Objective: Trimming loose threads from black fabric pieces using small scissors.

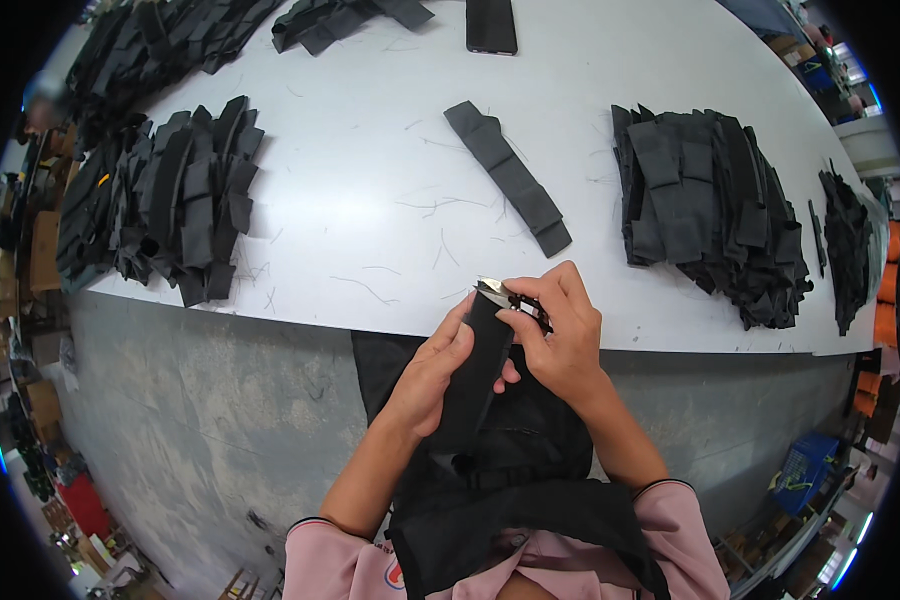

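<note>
My left hand (pixel 435 370) grips a black fabric strip (pixel 478 345), thumb on top and fingertips showing at its right edge. Over the strip's far end, my right hand (pixel 562 325) is closed around small thread snips (pixel 495 291). The metal blades lie at the strip's upper edge; whether they are parted is too small to tell. Beyond my hands, a single folded black strip (pixel 510 180) lies slantwise on the white table (pixel 360 220). The lower part of the held strip merges with my black apron (pixel 545 440).
Heaped black strips (pixel 710 200) lie to the right, with a narrower pile (pixel 846 250) beyond. More piled strips (pixel 195 190) lie at the left and far left. A dark phone (pixel 491 27) rests at the far edge. Loose threads (pixel 440 205) are scattered about. A blue crate (pixel 805 473) stands on the floor.
</note>
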{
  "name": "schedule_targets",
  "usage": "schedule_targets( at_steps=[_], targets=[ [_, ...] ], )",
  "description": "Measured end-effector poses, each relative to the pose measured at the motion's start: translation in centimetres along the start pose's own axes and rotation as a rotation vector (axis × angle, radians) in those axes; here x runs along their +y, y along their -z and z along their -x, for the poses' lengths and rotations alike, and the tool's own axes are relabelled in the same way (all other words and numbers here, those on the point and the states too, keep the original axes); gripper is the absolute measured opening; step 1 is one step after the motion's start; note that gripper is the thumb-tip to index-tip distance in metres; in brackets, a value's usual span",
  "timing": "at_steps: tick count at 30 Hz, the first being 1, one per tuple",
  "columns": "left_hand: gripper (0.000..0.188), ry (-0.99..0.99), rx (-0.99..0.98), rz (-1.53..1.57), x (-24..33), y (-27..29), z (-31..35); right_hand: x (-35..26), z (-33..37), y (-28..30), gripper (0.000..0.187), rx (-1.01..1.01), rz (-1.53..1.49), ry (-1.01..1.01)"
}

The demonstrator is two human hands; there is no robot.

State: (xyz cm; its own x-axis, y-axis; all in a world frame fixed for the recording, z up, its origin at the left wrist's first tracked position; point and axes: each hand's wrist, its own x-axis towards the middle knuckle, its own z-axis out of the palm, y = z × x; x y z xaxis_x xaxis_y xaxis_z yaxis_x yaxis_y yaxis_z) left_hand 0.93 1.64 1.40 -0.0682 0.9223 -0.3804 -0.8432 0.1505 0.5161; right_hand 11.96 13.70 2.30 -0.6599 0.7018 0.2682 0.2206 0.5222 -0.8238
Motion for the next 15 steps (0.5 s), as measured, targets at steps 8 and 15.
schedule_targets(
  at_steps=[8,15],
  targets=[
    [0.058,0.022,-0.014,0.022,0.7,-0.3,0.4,-1.1,0.1,0.8,0.02,0.086,0.008,0.057],
    [0.059,0.146,-0.08,-0.097,1.7,0.4,1.0,0.3,-1.2,2.7,0.022,-0.126,0.123,0.186]
  ],
)
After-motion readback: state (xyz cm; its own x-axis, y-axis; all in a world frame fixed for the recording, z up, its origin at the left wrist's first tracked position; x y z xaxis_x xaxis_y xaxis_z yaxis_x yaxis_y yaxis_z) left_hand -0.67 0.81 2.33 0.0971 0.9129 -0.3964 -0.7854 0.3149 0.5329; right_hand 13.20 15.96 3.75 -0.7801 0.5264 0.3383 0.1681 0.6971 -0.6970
